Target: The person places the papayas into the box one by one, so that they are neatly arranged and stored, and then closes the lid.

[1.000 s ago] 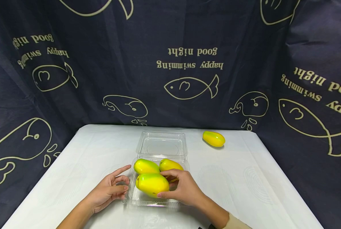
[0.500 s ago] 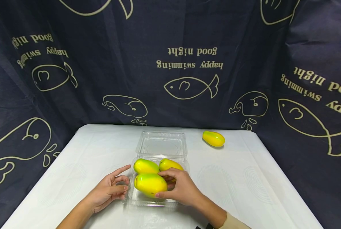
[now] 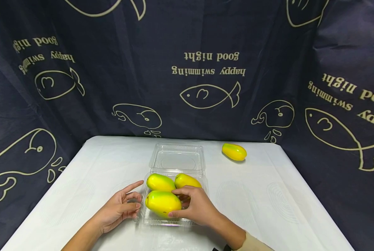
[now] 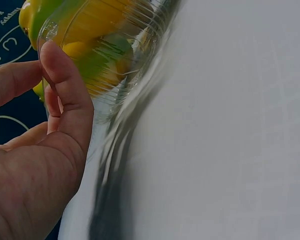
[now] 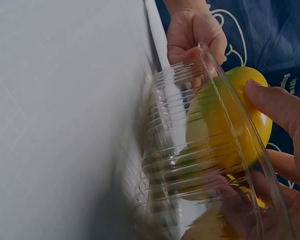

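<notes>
In the head view a clear plastic clamshell box (image 3: 166, 221) lies with its lid (image 3: 177, 157) folded back. Two yellow-green papayas, a left one (image 3: 160, 182) and a right one (image 3: 187, 180), sit side by side toward its hinge. My right hand (image 3: 197, 205) grips a third papaya (image 3: 163, 203) over the front half of the box, thumb at the near side and fingers at the far side. In the left wrist view my left hand (image 4: 50, 135) pinches the box rim between thumb and fingers; from the head its index finger points outward.
Another papaya (image 3: 234, 152) lies on the white-covered table (image 3: 256, 188), behind and to the right of the box. A dark blue curtain (image 3: 161, 52) with fish and whale drawings stands along the back and sides.
The right hand has moved the gripped papaya slightly left within the box. My left hand stays at the box's left side, and the other papayas keep their places.
</notes>
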A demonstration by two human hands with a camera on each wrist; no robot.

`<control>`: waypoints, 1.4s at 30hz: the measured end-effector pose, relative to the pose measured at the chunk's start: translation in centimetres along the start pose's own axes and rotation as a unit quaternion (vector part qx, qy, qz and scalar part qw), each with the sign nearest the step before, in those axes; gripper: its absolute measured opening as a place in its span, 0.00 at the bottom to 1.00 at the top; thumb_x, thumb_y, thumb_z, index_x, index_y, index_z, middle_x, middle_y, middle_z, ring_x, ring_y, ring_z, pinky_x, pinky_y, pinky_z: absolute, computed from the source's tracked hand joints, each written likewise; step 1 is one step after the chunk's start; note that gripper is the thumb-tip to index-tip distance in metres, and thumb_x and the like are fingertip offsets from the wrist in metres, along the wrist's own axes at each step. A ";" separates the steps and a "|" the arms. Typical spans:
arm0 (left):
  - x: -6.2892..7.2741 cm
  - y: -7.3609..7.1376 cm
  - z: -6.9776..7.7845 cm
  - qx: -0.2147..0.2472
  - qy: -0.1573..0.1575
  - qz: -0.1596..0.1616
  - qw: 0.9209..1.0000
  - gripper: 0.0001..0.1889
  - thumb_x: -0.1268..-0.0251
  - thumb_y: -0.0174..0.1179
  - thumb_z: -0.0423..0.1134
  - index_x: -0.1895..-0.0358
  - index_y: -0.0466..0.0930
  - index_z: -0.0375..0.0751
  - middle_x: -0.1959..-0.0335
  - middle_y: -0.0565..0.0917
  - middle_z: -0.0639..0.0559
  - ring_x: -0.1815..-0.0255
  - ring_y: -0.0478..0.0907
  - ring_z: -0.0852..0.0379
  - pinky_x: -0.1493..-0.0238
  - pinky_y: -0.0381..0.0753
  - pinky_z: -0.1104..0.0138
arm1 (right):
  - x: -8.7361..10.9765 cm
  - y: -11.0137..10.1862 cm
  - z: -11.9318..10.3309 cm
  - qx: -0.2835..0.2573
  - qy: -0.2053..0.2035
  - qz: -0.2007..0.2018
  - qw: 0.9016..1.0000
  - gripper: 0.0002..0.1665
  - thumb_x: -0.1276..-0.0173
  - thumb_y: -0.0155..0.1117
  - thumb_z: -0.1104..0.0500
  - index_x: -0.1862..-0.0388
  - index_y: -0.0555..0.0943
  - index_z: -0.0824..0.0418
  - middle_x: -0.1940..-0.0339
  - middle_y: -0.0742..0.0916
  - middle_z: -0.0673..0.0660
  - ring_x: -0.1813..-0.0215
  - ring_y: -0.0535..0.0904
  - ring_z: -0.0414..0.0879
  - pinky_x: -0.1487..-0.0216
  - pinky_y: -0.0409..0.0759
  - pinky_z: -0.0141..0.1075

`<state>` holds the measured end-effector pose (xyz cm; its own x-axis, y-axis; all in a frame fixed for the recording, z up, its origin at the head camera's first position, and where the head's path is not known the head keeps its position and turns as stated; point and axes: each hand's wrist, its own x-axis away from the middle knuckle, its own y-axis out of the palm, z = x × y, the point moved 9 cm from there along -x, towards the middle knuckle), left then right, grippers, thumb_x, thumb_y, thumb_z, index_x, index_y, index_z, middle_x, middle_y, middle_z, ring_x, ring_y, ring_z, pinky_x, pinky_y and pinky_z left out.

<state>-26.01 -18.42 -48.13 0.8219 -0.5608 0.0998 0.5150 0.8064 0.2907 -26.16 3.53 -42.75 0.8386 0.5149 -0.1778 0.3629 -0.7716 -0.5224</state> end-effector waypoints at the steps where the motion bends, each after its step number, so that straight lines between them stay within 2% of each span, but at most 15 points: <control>1: 0.0 0.0 0.0 0.000 -0.001 0.000 1.000 0.46 0.27 0.55 0.24 0.16 0.34 0.39 0.55 0.77 0.56 0.67 0.80 0.62 0.64 0.87 0.71 | 0.0 0.0 0.0 0.000 0.002 0.000 1.000 0.38 0.48 0.85 0.48 0.40 0.84 0.62 0.50 0.89 0.55 0.54 0.86 0.38 0.58 0.88 0.30; 10: 0.0 0.2 0.1 0.002 -0.002 -0.002 1.000 0.46 0.27 0.55 0.24 0.16 0.33 0.40 0.56 0.77 0.57 0.67 0.80 0.62 0.64 0.87 0.72 | -0.1 0.6 0.5 -0.027 0.035 -0.006 0.999 0.37 0.49 0.86 0.51 0.42 0.84 0.66 0.51 0.89 0.59 0.57 0.87 0.40 0.58 0.89 0.31; 17: 0.0 0.2 0.1 0.001 -0.003 -0.003 1.000 0.46 0.27 0.55 0.24 0.16 0.34 0.40 0.56 0.77 0.57 0.67 0.80 0.62 0.64 0.87 0.72 | -0.1 0.9 0.3 -0.025 0.023 0.002 0.999 0.36 0.50 0.86 0.53 0.44 0.85 0.67 0.54 0.89 0.59 0.59 0.87 0.39 0.59 0.89 0.33; 21: 0.0 0.2 0.1 0.002 -0.002 -0.005 1.000 0.46 0.27 0.55 0.24 0.16 0.34 0.40 0.56 0.77 0.57 0.66 0.81 0.62 0.63 0.87 0.72 | -0.2 1.0 0.1 -0.029 0.019 0.004 0.999 0.35 0.50 0.87 0.53 0.45 0.85 0.67 0.54 0.89 0.58 0.59 0.87 0.38 0.59 0.89 0.30; 29: 0.1 0.2 0.1 0.007 0.002 -0.009 1.000 0.46 0.27 0.55 0.24 0.16 0.34 0.39 0.56 0.77 0.56 0.65 0.81 0.62 0.63 0.87 0.72 | -0.3 1.1 0.0 -0.014 0.034 -0.002 0.999 0.36 0.50 0.86 0.52 0.45 0.85 0.67 0.54 0.90 0.59 0.61 0.87 0.37 0.62 0.86 0.24; 42: 0.0 0.3 0.1 0.006 0.005 -0.011 1.000 0.46 0.27 0.55 0.24 0.16 0.33 0.39 0.55 0.78 0.56 0.65 0.81 0.62 0.63 0.87 0.72 | -0.5 1.4 0.0 -0.013 0.038 -0.005 0.999 0.33 0.50 0.86 0.53 0.47 0.86 0.65 0.55 0.90 0.57 0.62 0.87 0.36 0.63 0.85 0.23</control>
<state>-25.85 -18.22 -47.91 0.8124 -0.5770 0.0841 0.5304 0.7911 0.3045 -26.03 2.22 -43.41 0.8625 0.4943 -0.1081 0.3821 -0.7763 -0.5013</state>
